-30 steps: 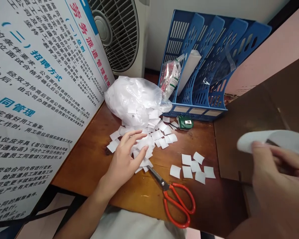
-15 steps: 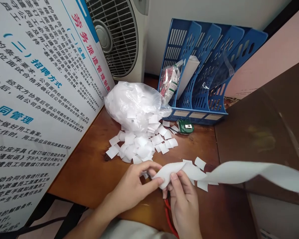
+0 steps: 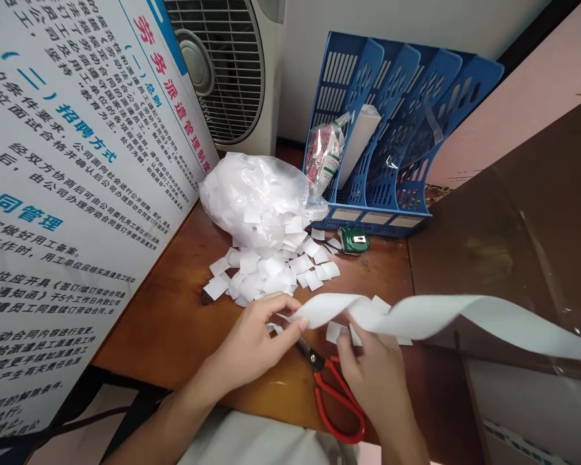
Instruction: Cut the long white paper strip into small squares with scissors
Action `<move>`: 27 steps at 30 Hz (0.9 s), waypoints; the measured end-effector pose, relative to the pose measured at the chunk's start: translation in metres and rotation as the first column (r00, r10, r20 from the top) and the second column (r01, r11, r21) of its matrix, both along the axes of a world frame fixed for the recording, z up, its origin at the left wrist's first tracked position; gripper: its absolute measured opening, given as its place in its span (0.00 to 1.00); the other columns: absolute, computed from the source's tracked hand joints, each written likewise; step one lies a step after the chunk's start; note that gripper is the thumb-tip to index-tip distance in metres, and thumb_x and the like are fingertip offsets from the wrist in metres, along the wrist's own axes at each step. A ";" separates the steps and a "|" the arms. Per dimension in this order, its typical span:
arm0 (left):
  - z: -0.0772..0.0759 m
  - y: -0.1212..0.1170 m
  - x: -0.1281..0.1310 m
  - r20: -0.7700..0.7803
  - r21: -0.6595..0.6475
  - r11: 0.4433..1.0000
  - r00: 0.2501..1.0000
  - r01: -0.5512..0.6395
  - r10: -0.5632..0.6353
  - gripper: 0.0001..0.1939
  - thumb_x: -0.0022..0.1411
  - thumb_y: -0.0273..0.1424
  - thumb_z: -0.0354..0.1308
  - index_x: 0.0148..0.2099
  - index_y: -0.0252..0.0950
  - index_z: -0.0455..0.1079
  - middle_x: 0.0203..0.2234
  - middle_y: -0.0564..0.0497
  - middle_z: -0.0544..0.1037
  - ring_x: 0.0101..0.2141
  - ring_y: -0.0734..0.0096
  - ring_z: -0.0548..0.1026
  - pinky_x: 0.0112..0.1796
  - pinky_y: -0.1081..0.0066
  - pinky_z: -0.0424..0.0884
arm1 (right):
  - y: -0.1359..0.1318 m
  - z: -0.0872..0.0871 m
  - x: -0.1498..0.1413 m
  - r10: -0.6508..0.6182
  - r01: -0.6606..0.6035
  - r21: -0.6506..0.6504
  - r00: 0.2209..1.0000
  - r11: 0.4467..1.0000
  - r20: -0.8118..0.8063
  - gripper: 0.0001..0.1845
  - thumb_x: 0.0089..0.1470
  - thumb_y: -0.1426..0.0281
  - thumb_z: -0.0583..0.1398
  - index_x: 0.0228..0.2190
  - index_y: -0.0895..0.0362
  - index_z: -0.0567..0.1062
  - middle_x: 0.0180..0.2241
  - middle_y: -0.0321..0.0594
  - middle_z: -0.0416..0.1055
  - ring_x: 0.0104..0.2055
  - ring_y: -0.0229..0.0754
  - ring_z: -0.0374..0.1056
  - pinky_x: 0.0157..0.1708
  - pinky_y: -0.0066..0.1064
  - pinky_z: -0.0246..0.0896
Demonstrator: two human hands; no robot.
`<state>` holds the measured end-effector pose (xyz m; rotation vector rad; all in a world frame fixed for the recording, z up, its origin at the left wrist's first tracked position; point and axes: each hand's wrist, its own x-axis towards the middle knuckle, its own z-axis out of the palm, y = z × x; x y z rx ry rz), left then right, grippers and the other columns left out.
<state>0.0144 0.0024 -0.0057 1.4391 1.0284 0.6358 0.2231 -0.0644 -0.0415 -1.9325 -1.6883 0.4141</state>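
Note:
A long white strip (image 3: pixel 430 318), perhaps paper or thin cloth, runs twisted from my hands out past the right edge. My left hand (image 3: pixel 261 336) pinches its near end between thumb and fingers. Further along, my right hand (image 3: pixel 377 368) has its curled fingers on the strip's lower edge; the exact grip is partly hidden. Below the hands lie scissors with red handles (image 3: pixel 339 403), their blades partly covered by my left hand. Small white cut pieces (image 3: pixel 271 274) are heaped beyond my left hand, and a few more lie behind the strip.
A clear plastic bag of white pieces (image 3: pixel 259 194) stands behind the heap. Near it are a green tape measure (image 3: pixel 355 240) and a blue file rack (image 3: pixel 382 216). A printed board (image 3: pixel 77 226) borders the wooden table (image 3: pixel 174 323) on the left, with a fan (image 3: pixel 223 71) behind.
My right hand has moved right and down along the strip, away from my left. The scissors now show more fully beneath. The view has shifted slightly.

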 end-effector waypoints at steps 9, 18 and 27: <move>-0.012 0.008 -0.003 0.088 -0.206 0.959 0.972 -0.196 0.217 0.16 0.62 0.38 0.67 0.49 0.36 0.77 0.30 0.52 0.76 0.30 0.74 0.72 0.32 0.76 0.68 | -0.009 -0.003 -0.006 0.113 -0.110 -0.024 0.978 0.994 0.173 0.08 0.60 0.71 0.59 0.35 0.52 0.80 0.25 0.39 0.74 0.29 0.44 0.68 0.37 0.36 0.58; -0.011 -0.001 0.008 0.124 -0.201 0.941 0.945 -0.273 0.301 0.16 0.58 0.36 0.71 0.47 0.35 0.77 0.28 0.52 0.79 0.30 0.75 0.75 0.34 0.77 0.70 | -0.030 0.066 -0.041 0.389 -0.249 0.313 0.734 0.917 -0.557 0.07 0.55 0.79 0.61 0.32 0.54 0.74 0.26 0.37 0.71 0.27 0.38 0.68 0.30 0.29 0.64; 0.007 -0.005 0.008 0.181 -0.175 0.984 0.983 0.041 -0.009 0.10 0.65 0.30 0.62 0.46 0.35 0.81 0.37 0.46 0.84 0.37 0.66 0.80 0.36 0.72 0.73 | 0.000 0.071 -0.023 0.278 -0.282 0.023 0.924 0.959 -0.264 0.11 0.63 0.74 0.57 0.44 0.49 0.73 0.32 0.32 0.69 0.28 0.32 0.63 0.29 0.23 0.60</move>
